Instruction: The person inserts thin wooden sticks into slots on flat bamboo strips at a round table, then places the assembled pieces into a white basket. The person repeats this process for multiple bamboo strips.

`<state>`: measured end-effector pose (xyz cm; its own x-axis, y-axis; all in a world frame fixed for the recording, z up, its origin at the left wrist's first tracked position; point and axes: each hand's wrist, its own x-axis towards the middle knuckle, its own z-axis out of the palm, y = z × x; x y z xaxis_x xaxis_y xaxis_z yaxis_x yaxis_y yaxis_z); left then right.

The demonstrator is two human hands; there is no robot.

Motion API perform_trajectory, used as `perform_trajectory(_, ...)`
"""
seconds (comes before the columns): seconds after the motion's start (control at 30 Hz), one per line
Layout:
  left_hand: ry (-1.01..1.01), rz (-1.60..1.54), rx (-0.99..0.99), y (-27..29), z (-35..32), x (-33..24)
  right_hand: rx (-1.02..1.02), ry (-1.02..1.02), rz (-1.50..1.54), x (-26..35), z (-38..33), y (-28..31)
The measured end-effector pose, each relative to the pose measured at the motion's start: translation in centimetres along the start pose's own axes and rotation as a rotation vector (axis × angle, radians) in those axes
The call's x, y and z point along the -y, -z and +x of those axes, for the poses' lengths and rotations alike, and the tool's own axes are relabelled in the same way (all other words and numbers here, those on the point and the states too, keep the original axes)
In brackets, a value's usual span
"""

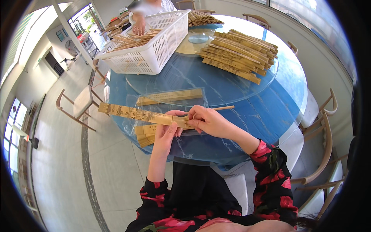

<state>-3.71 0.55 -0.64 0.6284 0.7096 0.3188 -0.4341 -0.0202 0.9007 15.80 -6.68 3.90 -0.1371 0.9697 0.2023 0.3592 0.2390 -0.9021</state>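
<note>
My left hand (pixel 166 133) is closed round the end of a long gold paper chopstick sleeve (pixel 135 114) with dark printing, which points to the left over the table edge. My right hand (pixel 205 119) pinches at the sleeve's right end. Light wooden chopsticks (pixel 226 108) lie in its grip and stick out to the right; their other ends are hidden by my fingers. Below my hands, several gold sleeves (pixel 145 135) lie fanned on the table. Just beyond, more gold sleeves (pixel 170 96) rest on a clear plastic bag (pixel 205 92).
A white slatted basket (pixel 154 58) with loose chopsticks (pixel 129 40) stands at the back left, another person's hand (pixel 139 28) reaching in. Filled-looking sleeves (pixel 241 52) are heaped on the glass turntable (pixel 181 85). Another heap (pixel 203 17) lies farther back. Wooden chairs (pixel 83 102) surround the table.
</note>
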Motion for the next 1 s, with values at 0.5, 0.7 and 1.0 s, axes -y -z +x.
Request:
perform_trajectory(0.5,-0.182,-0.296,-0.403,1.5,-0.5,0.0,0.071,-0.129,-0.166,0.3,-0.2,4.4)
perform_trajectory(0.7,-0.011,-0.193,-0.187,1.0,-0.6,0.5,0.244,-0.141,-0.123,0.6,-0.3,1.8)
perform_trajectory(1.0,0.035,-0.22,-0.106,0.8,-0.7,0.3,0.325,-0.072,0.146,0.6,-0.3,1.7)
